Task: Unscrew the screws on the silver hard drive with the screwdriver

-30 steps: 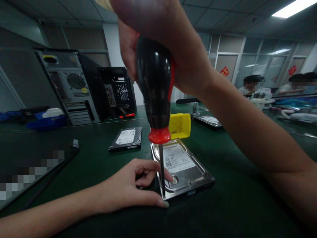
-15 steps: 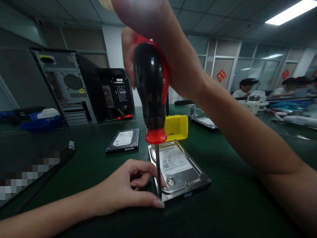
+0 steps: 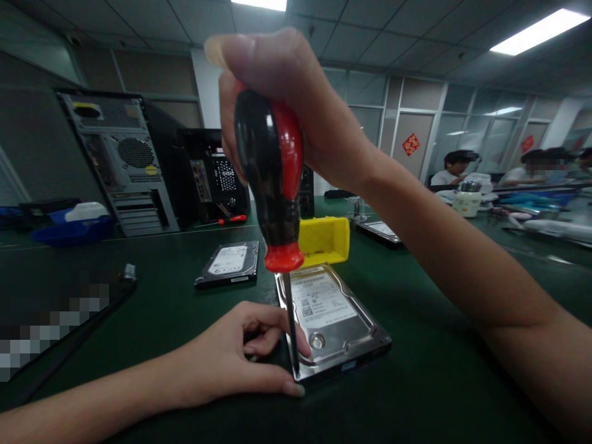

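A silver hard drive (image 3: 345,336) lies label up on the green table, one corner pointing toward me. My left hand (image 3: 252,354) grips its near left corner, index finger on the top face and thumb along the edge. My right hand (image 3: 282,74) is wrapped round the black and red handle of a screwdriver (image 3: 271,185) from above. The screwdriver stands nearly upright, its tip down at that same corner beside my left thumb. Any screw under the tip is too small to make out. Behind the drive sits a yellow bin (image 3: 326,237) with a few small dark bits inside.
A second hard drive (image 3: 230,262) lies to the left, a third (image 3: 382,231) at the back right. Computer cases (image 3: 124,160) stand at the back left, near a red-handled screwdriver (image 3: 231,219). A cable (image 3: 83,320) runs along the left. People sit at far right.
My right hand sits lower in the picture and the screwdriver handle has turned, showing more red. My left thumb has moved slightly away from the screwdriver tip. The hard drive stays in place.
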Demonstrator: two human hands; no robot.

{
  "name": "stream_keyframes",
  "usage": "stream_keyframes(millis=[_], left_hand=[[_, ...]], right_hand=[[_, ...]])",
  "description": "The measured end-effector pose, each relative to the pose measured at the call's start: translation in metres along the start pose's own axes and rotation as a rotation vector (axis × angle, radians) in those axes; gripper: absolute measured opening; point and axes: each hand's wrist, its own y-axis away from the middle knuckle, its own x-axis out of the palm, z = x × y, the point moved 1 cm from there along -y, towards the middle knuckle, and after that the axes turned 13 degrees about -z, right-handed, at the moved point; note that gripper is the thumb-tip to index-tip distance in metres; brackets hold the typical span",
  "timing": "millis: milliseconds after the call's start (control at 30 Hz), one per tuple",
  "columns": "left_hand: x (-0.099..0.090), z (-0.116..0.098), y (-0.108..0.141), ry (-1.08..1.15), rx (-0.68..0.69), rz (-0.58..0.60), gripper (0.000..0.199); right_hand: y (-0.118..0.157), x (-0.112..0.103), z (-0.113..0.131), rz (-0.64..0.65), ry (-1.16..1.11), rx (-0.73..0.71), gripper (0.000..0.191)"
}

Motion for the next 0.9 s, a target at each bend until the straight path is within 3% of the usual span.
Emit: stream_keyframes(millis=[100,233,333,467,633,767,833,900], left_hand=[[0.0002,-0.0005,-0.0004,0.011,0.004,0.004,0.031],[-0.0003,-0.0012,-0.0006,0.016,-0.013,0.016,0.029],[-0.0002,-0.0014,-0.0003,0.025,-0.021,0.024,0.030],[0.0007,-0.0003,-0.0004,0.026,-0.020,0.024,0.030],[0.0012,0.0040,-0.0022,0.026,0.005,0.022,0.031],[0.0009,0.0036,-0.0019,0.014,0.014,0.017,0.031],[0.0009,0.0020,-0.0014,0.011,0.003,0.021,0.030],[0.0009,0.0010,-0.0013,0.011,0.004,0.018,0.030]], right_hand=[[0.0006,-0.0017,-0.0003,-0.036,-0.103,-0.120,0.042],[0.0039,0.0013,0.0007,0.063,-0.249,-0.120,0.047],[0.0025,0.0028,0.0019,0.106,-0.288,-0.067,0.054],[-0.0037,-0.0001,0.0045,0.270,-0.407,-0.018,0.039],[0.0007,0.0005,0.0039,0.402,-0.721,0.205,0.031],[0.0031,0.0057,-0.0033,0.348,-0.835,0.135,0.024],[0.0029,0.0078,-0.0027,0.417,-0.824,0.040,0.027],[0.0033,0.0080,0.0004,0.360,-0.698,0.125,0.035]])
